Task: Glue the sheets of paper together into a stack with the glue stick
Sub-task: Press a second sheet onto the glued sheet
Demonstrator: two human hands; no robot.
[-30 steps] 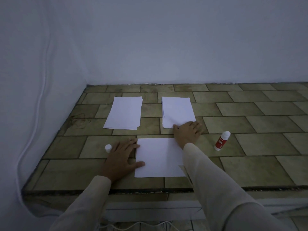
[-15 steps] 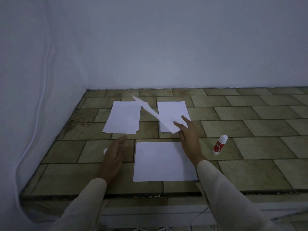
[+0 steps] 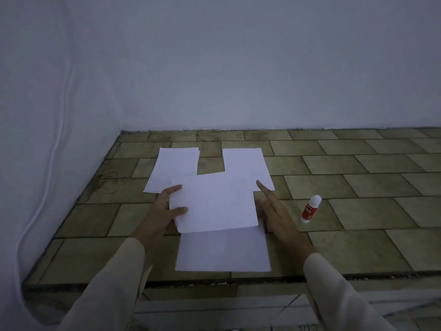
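Our left hand [image 3: 164, 210] pinches the sheet [image 3: 214, 201] by its edge, right hand [image 3: 274, 211] spread beside it; flimsy stuff, we'd support both edges.

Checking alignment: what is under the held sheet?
A flat sheet lies beneath, near part visible; its far part is covered, as are near corners of the left pile and right pile.

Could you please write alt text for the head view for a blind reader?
A person's left hand grips a white sheet over a second sheet lying on a tiled surface, the right hand, fingers straight, at its right edge. Behind lie a left pile and a right pile; a glue stick lies to the right.
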